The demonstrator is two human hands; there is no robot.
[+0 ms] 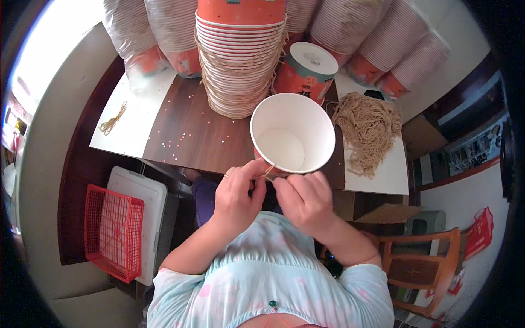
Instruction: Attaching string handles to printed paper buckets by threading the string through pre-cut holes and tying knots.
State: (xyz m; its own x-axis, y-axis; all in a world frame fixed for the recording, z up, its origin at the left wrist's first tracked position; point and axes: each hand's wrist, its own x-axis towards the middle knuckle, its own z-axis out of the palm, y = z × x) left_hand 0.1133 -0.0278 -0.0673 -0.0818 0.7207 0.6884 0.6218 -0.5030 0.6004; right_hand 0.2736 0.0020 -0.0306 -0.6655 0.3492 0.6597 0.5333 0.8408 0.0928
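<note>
a head-worn fisheye looks down from close above the table (pixel 202 152).

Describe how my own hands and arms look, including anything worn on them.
Both hands are gloveless. The left hand wears a slim ring; the blurred right hand shows none. Loose, pale-blue sleeves with pinkish patches leave the forearms bare.

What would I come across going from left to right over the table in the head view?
Small bundle of tan twine → tall stack of nested paper buckets → open paper bucket with a white interior → tangled heap of tan twine.
</note>
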